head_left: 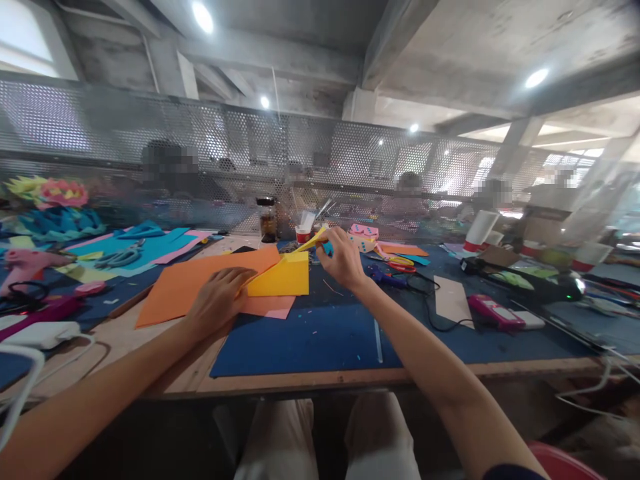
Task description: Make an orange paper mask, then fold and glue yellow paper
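Note:
A sheet of yellow paper (280, 277) lies over orange paper (175, 287) in front of me. My left hand (223, 293) has its fingers closed at the yellow paper's left edge. With a pinch, my right hand (343, 257) grips a narrow yellow strip that rises from the sheet toward the upper right. Whether the strip is folded up from the sheet or separate, I cannot tell. A small blue patch shows under the right fingers. Pale orange paper (273, 307) sticks out below the yellow sheet.
A blue mat (300, 340) covers the table's middle. On the left are a pink glue gun (33, 263), pliers (123, 257) and paper flowers (57, 203). A jar (267, 220) stands behind. Scissors (400, 265), a blue tool with a black cable and a magenta device (495, 312) lie right.

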The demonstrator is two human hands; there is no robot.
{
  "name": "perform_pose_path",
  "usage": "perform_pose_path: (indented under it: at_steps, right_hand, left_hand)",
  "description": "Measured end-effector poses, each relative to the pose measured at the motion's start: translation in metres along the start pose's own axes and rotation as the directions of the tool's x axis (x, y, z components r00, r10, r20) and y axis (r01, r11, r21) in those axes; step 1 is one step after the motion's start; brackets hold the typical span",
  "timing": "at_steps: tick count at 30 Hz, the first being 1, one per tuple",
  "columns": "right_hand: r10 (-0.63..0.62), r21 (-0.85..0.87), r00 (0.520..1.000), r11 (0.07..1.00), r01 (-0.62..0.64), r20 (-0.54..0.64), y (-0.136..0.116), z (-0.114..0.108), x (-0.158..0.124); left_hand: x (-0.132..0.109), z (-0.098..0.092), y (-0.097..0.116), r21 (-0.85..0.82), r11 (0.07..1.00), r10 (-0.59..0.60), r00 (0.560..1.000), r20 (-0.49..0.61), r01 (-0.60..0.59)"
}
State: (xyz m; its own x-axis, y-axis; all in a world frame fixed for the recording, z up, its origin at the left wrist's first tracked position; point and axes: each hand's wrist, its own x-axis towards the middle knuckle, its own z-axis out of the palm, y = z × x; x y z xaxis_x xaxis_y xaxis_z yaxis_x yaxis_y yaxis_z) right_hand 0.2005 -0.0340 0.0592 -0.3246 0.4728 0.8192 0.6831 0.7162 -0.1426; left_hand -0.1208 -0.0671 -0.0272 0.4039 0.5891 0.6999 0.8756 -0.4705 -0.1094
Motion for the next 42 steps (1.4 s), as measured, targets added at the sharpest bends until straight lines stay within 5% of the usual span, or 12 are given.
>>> perform_pose_path:
  at_steps: [6, 8, 11, 17, 36, 42]
  right_hand:
    - [0.067, -0.07, 0.996, 0.996, -0.063, 0.058, 0.012, -0.038, -0.022]
    - [0.176, -0.142, 0.98, 0.977, -0.162, 0.092, 0.021, -0.05, -0.039]
    - [0.406, -0.291, 0.901, 0.89, -0.352, 0.15, 0.043, -0.065, -0.068]
    - [0.578, -0.454, 0.792, 0.769, -0.45, 0.195, 0.098, -0.077, -0.108]
    - [0.629, -0.67, 0.743, 0.656, -0.348, 0.229, 0.13, -0.079, -0.129]
    - [0.628, -0.682, 0.745, 0.648, -0.339, 0.227, 0.134, -0.078, -0.13]
  left_hand:
    - [-0.001, -0.005, 0.006, -0.043, 0.994, 0.103, 0.995, -0.014, -0.104]
    - [-0.001, -0.003, 0.004, -0.06, 0.992, 0.109, 0.994, -0.024, -0.11]
    - [-0.001, 0.002, -0.003, -0.083, 0.99, 0.109, 0.993, -0.043, -0.112]
    - [-0.002, 0.01, -0.015, -0.067, 0.977, 0.198, 0.979, -0.051, -0.201]
    - [-0.006, 0.007, -0.022, 0.036, 0.965, 0.259, 0.966, 0.021, -0.26]
    - [-0.009, 0.015, -0.029, 0.076, 0.952, 0.301, 0.953, -0.033, -0.297]
